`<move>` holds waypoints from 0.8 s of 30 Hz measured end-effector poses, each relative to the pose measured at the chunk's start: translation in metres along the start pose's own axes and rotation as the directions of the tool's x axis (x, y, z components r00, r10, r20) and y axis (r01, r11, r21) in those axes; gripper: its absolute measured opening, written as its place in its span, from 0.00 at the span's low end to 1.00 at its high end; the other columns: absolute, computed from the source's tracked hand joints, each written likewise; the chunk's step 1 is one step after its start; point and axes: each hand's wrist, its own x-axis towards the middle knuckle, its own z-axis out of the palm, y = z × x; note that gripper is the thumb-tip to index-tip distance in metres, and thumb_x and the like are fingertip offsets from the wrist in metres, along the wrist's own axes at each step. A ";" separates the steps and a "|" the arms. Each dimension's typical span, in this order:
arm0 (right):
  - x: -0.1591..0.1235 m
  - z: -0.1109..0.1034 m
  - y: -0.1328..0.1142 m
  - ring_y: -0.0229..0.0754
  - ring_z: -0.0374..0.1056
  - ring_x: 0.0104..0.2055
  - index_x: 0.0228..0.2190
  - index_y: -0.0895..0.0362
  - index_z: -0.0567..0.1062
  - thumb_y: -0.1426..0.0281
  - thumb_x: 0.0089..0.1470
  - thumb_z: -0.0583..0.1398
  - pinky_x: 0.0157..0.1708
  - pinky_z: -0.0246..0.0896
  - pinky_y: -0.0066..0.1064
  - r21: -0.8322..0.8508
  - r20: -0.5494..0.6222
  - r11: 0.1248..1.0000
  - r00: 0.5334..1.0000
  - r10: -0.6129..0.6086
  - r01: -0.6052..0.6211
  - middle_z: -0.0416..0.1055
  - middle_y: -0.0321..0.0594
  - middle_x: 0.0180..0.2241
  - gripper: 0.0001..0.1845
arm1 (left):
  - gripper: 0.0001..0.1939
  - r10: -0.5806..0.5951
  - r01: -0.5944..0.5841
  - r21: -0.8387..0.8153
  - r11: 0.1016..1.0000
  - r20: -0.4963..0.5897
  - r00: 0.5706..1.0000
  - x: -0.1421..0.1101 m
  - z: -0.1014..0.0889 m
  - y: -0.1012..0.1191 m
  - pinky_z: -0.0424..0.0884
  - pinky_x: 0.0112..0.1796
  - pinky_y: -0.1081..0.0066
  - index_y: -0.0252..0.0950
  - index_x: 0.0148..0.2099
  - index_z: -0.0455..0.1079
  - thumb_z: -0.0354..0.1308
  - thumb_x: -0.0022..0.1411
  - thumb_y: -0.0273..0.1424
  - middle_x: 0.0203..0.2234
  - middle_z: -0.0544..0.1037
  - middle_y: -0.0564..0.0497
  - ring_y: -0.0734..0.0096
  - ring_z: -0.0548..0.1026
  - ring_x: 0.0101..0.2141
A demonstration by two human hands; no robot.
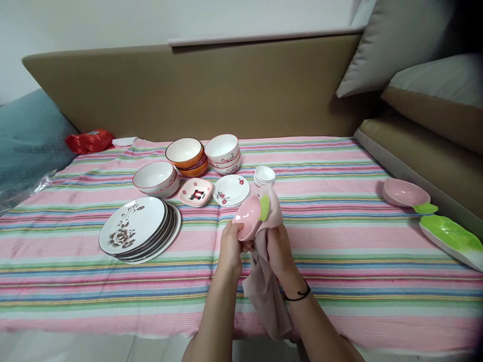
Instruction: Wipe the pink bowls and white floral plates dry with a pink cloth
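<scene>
A small pink bowl with a green leaf-shaped handle (pixel 247 216) is held up, tilted, in front of me. My left hand (pixel 232 244) grips its near left rim, thumb on the edge. My right hand (pixel 278 247) is closed around a greyish-pink cloth (pixel 264 296), which wraps over the bowl's leaf handle and hangs down between my forearms. Part of the bowl's underside and the fingers beneath it are hidden. Just beyond the bowl lie white flowered plates (pixel 231 190) and a stack of tiny white dishes (pixel 264 174).
A stack of large plates (pixel 132 226) lies left, with white bowls (pixel 154 177), orange bowls (pixel 184 152) and a square dish (pixel 195 191) behind. Another pink bowl (pixel 405 192) and a green leaf-shaped dish (pixel 451 236) rest right on the striped cloth (pixel 339 281). Cushions (pixel 418 161) border it.
</scene>
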 end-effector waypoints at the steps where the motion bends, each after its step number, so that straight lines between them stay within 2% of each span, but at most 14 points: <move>1: -0.001 0.001 -0.001 0.42 0.69 0.32 0.48 0.53 0.70 0.57 0.57 0.52 0.33 0.67 0.34 0.015 0.016 0.999 0.999 -0.032 0.032 0.73 0.40 0.33 0.21 | 0.08 -0.002 0.001 -0.016 1.000 -0.045 0.999 0.002 -0.001 -0.001 0.51 0.16 0.76 0.37 0.25 0.57 0.54 0.45 0.32 0.11 0.59 0.60 0.78 0.56 0.12; 2: -0.001 0.002 -0.003 0.43 0.69 0.42 0.50 0.51 0.68 0.59 0.56 0.55 0.43 0.65 0.36 0.025 0.037 0.997 0.996 -0.077 0.076 0.72 0.41 0.40 0.21 | 0.08 -0.013 0.010 -0.036 0.999 -0.074 0.997 0.003 -0.001 -0.001 0.51 0.16 0.77 0.37 0.26 0.57 0.55 0.45 0.32 0.12 0.60 0.60 0.79 0.57 0.13; 4: 0.000 0.003 -0.007 0.46 0.58 0.58 0.55 0.49 0.64 0.63 0.52 0.59 0.57 0.54 0.39 0.029 0.084 0.985 0.981 -0.173 0.171 0.65 0.41 0.53 0.27 | 0.09 -0.033 0.027 -0.060 0.998 -0.092 0.995 0.004 -0.002 -0.001 0.53 0.18 0.77 0.36 0.26 0.58 0.55 0.44 0.33 0.16 0.62 0.59 0.79 0.60 0.16; 6: 0.000 0.003 -0.009 0.48 0.52 0.62 0.58 0.49 0.60 0.65 0.50 0.60 0.59 0.50 0.42 0.044 0.112 0.980 0.974 -0.198 0.194 0.61 0.43 0.57 0.33 | 0.09 -0.014 0.011 -0.033 0.999 -0.079 0.997 0.003 -0.001 0.000 0.54 0.19 0.76 0.36 0.27 0.58 0.56 0.44 0.33 0.18 0.63 0.58 0.78 0.61 0.18; 8: 0.001 0.001 -0.007 0.49 0.58 0.58 0.58 0.51 0.59 0.65 0.47 0.62 0.54 0.58 0.41 0.064 0.075 0.989 0.987 -0.139 0.134 0.64 0.44 0.54 0.36 | 0.09 0.030 -0.029 0.030 0.999 -0.038 0.999 0.000 0.000 0.002 0.51 0.18 0.77 0.36 0.26 0.57 0.55 0.44 0.32 0.16 0.61 0.59 0.80 0.58 0.16; 11: 0.001 -0.004 -0.005 0.47 0.67 0.44 0.52 0.51 0.64 0.63 0.44 0.62 0.39 0.66 0.36 0.081 -0.040 0.996 0.999 -0.019 0.022 0.71 0.41 0.40 0.32 | 0.09 0.046 -0.058 0.139 0.989 0.088 0.995 -0.004 0.004 0.007 0.47 0.16 0.77 0.37 0.26 0.56 0.54 0.45 0.33 0.12 0.58 0.61 0.81 0.53 0.13; 13: 0.000 -0.008 -0.006 0.46 0.67 0.38 0.48 0.52 0.67 0.62 0.43 0.62 0.32 0.65 0.34 0.073 -0.091 0.997 0.996 0.011 -0.005 0.71 0.38 0.32 0.27 | 0.08 0.023 -0.063 0.207 0.976 0.193 0.981 -0.006 0.005 0.009 0.47 0.15 0.76 0.38 0.27 0.55 0.52 0.48 0.33 0.11 0.57 0.61 0.80 0.54 0.11; 16: 0.000 -0.011 -0.010 0.44 0.66 0.34 0.41 0.53 0.69 0.61 0.41 0.62 0.28 0.62 0.32 0.043 -0.141 0.999 0.990 0.002 0.004 0.69 0.37 0.28 0.22 | 0.07 -0.016 -0.061 0.263 0.963 0.282 0.959 -0.007 0.005 0.009 0.49 0.15 0.76 0.39 0.27 0.53 0.50 0.50 0.33 0.11 0.58 0.61 0.78 0.54 0.11; 19: 0.001 -0.010 -0.012 0.41 0.63 0.29 0.32 0.55 0.68 0.60 0.41 0.62 0.24 0.58 0.30 0.063 -0.172 0.998 0.985 0.033 -0.022 0.66 0.35 0.25 0.16 | 0.07 0.002 -0.067 0.281 0.957 0.227 0.974 -0.009 0.007 0.004 0.50 0.15 0.76 0.39 0.29 0.52 0.50 0.52 0.33 0.13 0.59 0.61 0.77 0.56 0.12; 21: 0.002 -0.008 -0.012 0.39 0.61 0.27 0.26 0.56 0.67 0.58 0.45 0.60 0.23 0.56 0.29 0.117 -0.191 0.990 0.976 0.103 -0.082 0.64 0.35 0.22 0.14 | 0.07 0.130 -0.161 0.298 0.941 0.121 0.984 -0.011 0.009 0.000 0.55 0.18 0.75 0.39 0.32 0.53 0.49 0.56 0.34 0.18 0.63 0.59 0.75 0.62 0.16; 22: 0.002 -0.007 -0.011 0.38 0.61 0.27 0.25 0.56 0.66 0.56 0.47 0.59 0.24 0.57 0.29 0.152 -0.209 0.983 0.969 0.133 -0.102 0.63 0.35 0.22 0.15 | 0.06 0.222 -0.234 0.329 0.915 0.073 0.972 -0.013 0.011 -0.001 0.59 0.21 0.75 0.39 0.34 0.54 0.49 0.58 0.34 0.21 0.65 0.58 0.73 0.66 0.20; 24: 0.004 -0.005 -0.009 0.38 0.61 0.28 0.25 0.57 0.67 0.53 0.51 0.56 0.27 0.58 0.29 0.201 -0.261 0.974 0.953 0.156 -0.105 0.64 0.36 0.23 0.18 | 0.07 0.394 -0.361 0.448 0.818 0.020 0.919 -0.017 0.013 -0.002 0.63 0.28 0.72 0.39 0.40 0.55 0.48 0.61 0.34 0.27 0.70 0.54 0.68 0.71 0.29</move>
